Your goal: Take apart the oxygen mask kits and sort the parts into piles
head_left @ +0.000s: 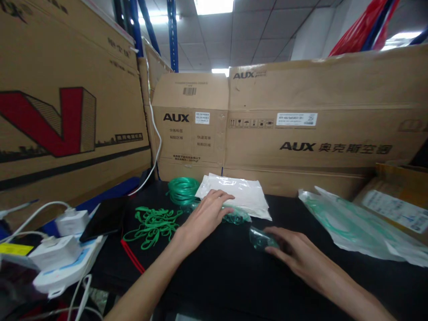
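Note:
My right hand [289, 247] pinches a small clear plastic packet [262, 239] between thumb and fingers, just above the black tabletop. What is inside the packet looks dark greenish but is too blurred to name. Further left, my left hand [211, 209] reaches forward with its fingers stretched and the thumb apart. Beneath and beside it lie clear plastic packets [238, 217] with green bits in them; whether the fingers touch them I cannot tell. White plastic mailing bags [245, 192] lie flat just behind. A coil of green tubing [183, 190] and a tangle of green cord [155, 224] sit to the left.
Long translucent bags with green contents [347, 223] lie at the right beside an open carton [397, 205]. Cardboard AUX boxes [301, 102] wall the back. On the left are a black phone [104, 218], a power strip with chargers [67, 267] and loose cables.

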`<state>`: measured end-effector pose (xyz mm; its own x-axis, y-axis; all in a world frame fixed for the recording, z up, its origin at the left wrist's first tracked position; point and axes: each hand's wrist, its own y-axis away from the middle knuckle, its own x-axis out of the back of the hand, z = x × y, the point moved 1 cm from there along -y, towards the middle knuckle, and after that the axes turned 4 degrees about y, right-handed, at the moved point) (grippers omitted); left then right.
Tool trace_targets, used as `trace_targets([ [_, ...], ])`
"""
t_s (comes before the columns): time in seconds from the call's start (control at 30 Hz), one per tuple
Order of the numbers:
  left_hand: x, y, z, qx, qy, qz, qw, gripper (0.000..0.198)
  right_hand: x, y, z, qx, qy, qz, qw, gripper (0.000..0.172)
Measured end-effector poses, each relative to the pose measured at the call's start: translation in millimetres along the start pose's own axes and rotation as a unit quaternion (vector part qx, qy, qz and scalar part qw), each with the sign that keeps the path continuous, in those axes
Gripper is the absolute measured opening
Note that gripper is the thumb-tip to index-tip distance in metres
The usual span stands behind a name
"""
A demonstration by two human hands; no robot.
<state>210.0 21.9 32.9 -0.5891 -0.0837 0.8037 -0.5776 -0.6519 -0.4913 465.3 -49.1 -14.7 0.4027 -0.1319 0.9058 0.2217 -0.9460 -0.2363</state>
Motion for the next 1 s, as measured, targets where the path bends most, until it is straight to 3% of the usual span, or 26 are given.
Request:
trace_targets([
  [0.07,21.4,16,2,0.038,0.019,0.0,0.999,0.022,-5,13,-13,0.013,-0.006,0.004,1.0,0.035],
  [0.17,43.0,47,-8,0.13,0.01,-0.073,0.989,0.021,-20,22,-33,0.009,0.004,0.006,1.0,0.039],
  [0.33,43.9,80,-43,0.25,0.006,-0.182,0.951,0.027,-40,10,-61,0.003,-0.021,-0.012,1.0,0.044],
  [0.47,34.0,79,-53,0.243,0.019,-0.223,0.944,0.024,-42,-7,-73,0.024,-0.049,-0.019,0.998,0.037],
  [0.73,22.2,69,-56,0.266,0.01,-0.226,0.937,0.009,-39,-18,-72,0.056,-0.081,-0.03,0.995,0.032],
  [1.0,19.7,59,-46,0.189,0.021,-0.218,0.957,0.015,-37,-23,-70,0.056,-0.073,-0.031,0.995,0.02],
])
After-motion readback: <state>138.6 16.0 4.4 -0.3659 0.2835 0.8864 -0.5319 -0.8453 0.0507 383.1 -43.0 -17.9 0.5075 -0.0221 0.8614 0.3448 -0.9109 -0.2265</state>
